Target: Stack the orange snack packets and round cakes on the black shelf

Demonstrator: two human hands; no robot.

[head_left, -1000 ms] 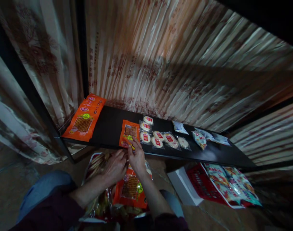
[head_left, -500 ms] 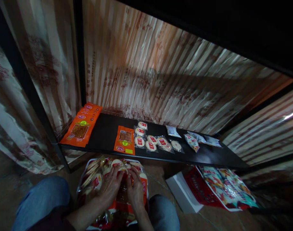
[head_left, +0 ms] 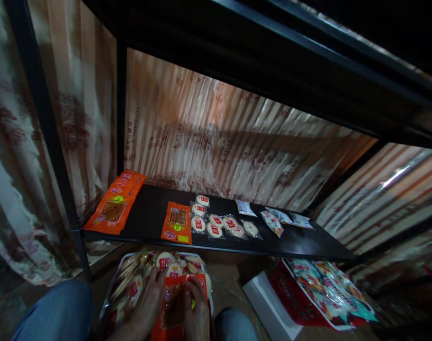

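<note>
A basket (head_left: 121, 263) full of wrapped snacks stands between my knees. Over it, an orange snack packet (head_left: 173, 303) with a clear window showing brown strips is held between my two hands. My left hand (head_left: 151, 298) is closed at its left edge, and my right hand (head_left: 196, 305) grips its right side, thumb across the front. Beyond my fingertips in the basket are round white wrapped biscuits (head_left: 164, 260); more biscuits lie on edge to the left of my left hand.
A black shelf (head_left: 148, 208) ahead carries a large orange packet (head_left: 111, 208), a smaller orange packet (head_left: 178, 222), several wrapped round biscuits (head_left: 215, 230) and small bags (head_left: 272, 222). A red basket of bags (head_left: 290, 293) and a white box (head_left: 269, 305) are at right. Another shelf (head_left: 237, 57) overhangs.
My hands have drawn back from the biscuits and apart, now holding the orange packet's sides with its front in plain sight. The view has tilted up, showing more of the upper shelf.
</note>
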